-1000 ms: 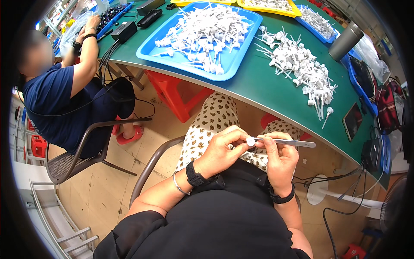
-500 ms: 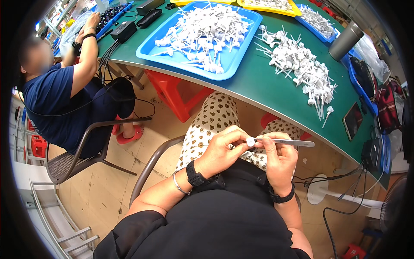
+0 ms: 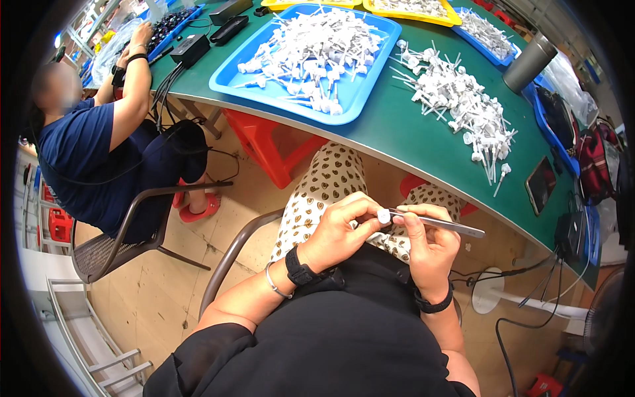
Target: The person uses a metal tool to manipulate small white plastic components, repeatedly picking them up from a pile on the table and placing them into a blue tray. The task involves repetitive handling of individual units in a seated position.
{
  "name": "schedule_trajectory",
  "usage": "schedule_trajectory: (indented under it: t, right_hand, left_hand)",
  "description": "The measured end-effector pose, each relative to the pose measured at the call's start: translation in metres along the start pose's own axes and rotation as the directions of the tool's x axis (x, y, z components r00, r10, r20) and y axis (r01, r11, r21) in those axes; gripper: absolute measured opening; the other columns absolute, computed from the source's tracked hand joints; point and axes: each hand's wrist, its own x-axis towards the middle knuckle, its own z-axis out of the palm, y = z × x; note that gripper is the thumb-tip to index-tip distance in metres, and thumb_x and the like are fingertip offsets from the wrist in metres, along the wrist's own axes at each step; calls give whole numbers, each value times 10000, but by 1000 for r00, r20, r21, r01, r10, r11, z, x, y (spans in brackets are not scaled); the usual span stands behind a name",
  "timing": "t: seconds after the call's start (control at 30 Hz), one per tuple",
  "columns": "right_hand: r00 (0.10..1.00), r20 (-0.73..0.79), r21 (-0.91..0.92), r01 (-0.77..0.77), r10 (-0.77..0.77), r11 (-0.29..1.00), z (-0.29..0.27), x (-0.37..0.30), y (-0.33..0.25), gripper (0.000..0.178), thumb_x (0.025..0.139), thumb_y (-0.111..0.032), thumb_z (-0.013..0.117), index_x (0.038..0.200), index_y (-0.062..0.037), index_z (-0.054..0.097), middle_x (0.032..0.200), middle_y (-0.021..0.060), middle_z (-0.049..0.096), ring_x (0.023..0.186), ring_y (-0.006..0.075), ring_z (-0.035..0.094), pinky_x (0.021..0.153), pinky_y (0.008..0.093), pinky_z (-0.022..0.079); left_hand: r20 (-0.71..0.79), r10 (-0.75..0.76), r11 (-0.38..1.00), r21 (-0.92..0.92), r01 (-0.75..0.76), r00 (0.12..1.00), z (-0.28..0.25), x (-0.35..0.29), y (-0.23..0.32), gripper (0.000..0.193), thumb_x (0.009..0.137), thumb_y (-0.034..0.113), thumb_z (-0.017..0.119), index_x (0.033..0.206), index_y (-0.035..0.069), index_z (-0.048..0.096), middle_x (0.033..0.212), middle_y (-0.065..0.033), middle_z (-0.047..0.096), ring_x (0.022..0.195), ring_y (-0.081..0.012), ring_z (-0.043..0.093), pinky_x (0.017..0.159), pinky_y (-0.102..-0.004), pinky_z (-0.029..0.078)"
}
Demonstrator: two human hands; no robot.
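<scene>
Over my lap, my left hand (image 3: pixel 345 228) pinches a small white plastic part (image 3: pixel 383 216) with a round head between thumb and fingertips. My right hand (image 3: pixel 431 241) grips metal tweezers (image 3: pixel 450 225), whose tips reach the white part from the right. The back end of the tweezers sticks out past my right fingers, tilted down to the right. Exactly what the tips touch is too small to make out. On the green table (image 3: pixel 397 132) ahead, a blue tray (image 3: pixel 225 78) holds a heap of similar white parts with thin stems. A loose pile of them (image 3: pixel 463 99) lies to its right.
A grey cylindrical bottle (image 3: pixel 530 63) and a phone (image 3: pixel 541 185) stand and lie at the table's right. Yellow trays (image 3: pixel 456 18) sit at the back. A red stool (image 3: pixel 264 142) is under the table. At left a co-worker (image 3: pixel 99 132) sits on a chair, hands at another blue tray.
The tweezers have tilted, their back end swinging lower, and my right hand has turned slightly with them. My left hand keeps its place with the white part.
</scene>
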Motion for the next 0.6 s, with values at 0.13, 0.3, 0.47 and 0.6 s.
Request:
schedule_trajectory:
  t: [0.13, 0.3, 0.47, 0.6]
  right_hand:
    - [1000, 12, 10, 10, -10, 1000, 1, -1, 3, 92, 931, 7, 673, 1004, 61, 663, 914, 102, 711, 806, 154, 713, 707, 257, 566]
    - [1000, 20, -4, 19, -19, 1000, 2, -2, 5, 94, 939, -5, 669, 1005, 62, 658, 898, 103, 713, 785, 144, 704, 707, 255, 565]
    - [1000, 11, 27, -3, 2, 1000, 3, -2, 5, 96, 947, -11, 661, 1012, 58, 649, 890, 105, 713, 782, 137, 702, 708, 253, 568]
    - [1000, 11, 37, -10, 10, 999, 3, -2, 6, 94, 951, -9, 655, 1016, 58, 642, 904, 107, 710, 786, 143, 704, 716, 260, 577]
  left_hand:
    - [-4, -20, 1000, -9, 20, 1000, 0, -1, 1, 94, 909, 10, 690, 1001, -9, 697, 968, -83, 657, 827, -143, 671, 707, -259, 550]
    - [-8, -5, 1000, -18, 5, 1000, 1, 0, 2, 96, 909, 3, 688, 1003, -9, 699, 965, -83, 661, 829, -144, 678, 707, -261, 554]
    - [-4, -10, 1000, -12, 10, 1000, 1, 0, 2, 91, 912, 7, 686, 1001, -11, 698, 963, -85, 661, 825, -144, 681, 703, -261, 558]
    - [3, -19, 1000, -19, 19, 1000, 1, -1, 0, 89, 915, 8, 682, 1000, -12, 697, 963, -83, 660, 825, -143, 681, 702, -260, 559]
